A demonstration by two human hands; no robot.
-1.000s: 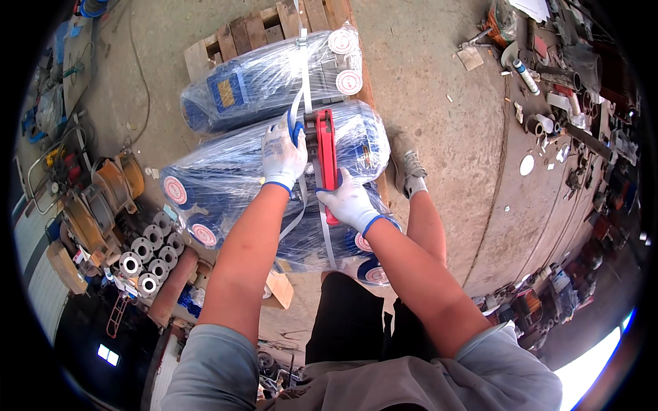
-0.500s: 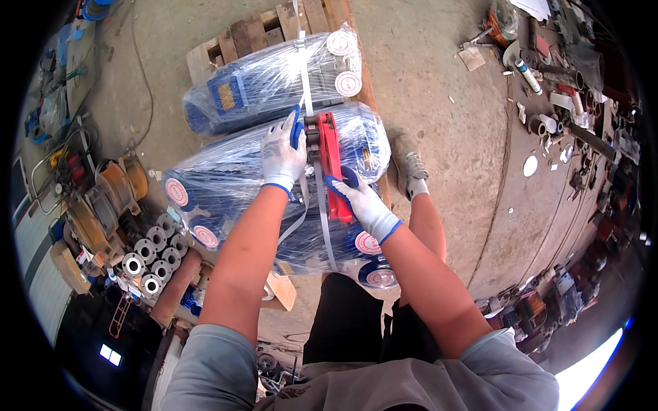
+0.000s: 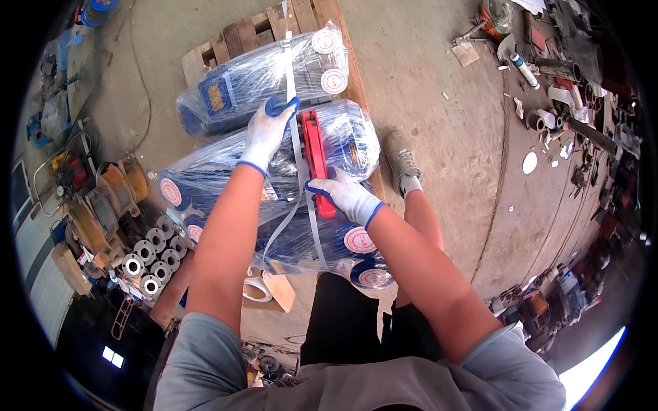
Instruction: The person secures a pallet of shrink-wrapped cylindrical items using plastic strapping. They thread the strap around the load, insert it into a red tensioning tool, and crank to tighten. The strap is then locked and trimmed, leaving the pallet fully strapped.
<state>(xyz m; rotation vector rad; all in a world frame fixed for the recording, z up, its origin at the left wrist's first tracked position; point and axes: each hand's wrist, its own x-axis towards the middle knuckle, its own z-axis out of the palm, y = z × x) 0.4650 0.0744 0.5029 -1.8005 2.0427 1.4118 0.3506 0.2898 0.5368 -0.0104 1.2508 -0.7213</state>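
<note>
Several blue machine units point(image 3: 274, 147), wrapped in clear film, lie side by side on a wooden pallet. A white packing strap point(image 3: 290, 65) runs lengthwise across them, with a small metal buckle at the far unit. My left hand point(image 3: 266, 137), in a white glove with blue fingertips, is closed on the strap between the two far units. My right hand point(image 3: 348, 197), gloved alike, grips the near end of a red strapping tool point(image 3: 314, 147), which lies along the strap over the middle unit. A loose strap tail point(image 3: 281, 229) curves down on the left.
The pallet's planks point(image 3: 240, 38) show beyond the far unit. My foot point(image 3: 403, 164) stands right of the pallet. At left are metal flanged pipe pieces point(image 3: 145, 250) and cable spools point(image 3: 113, 192). An open carton point(image 3: 277, 291) lies nearby. Scattered tools and scrap point(image 3: 548, 116) cover the right side.
My left hand has moved left and up from beside the tool's far end onto the strap. The red tool has turned narrower to view, with my right hand still on it.
</note>
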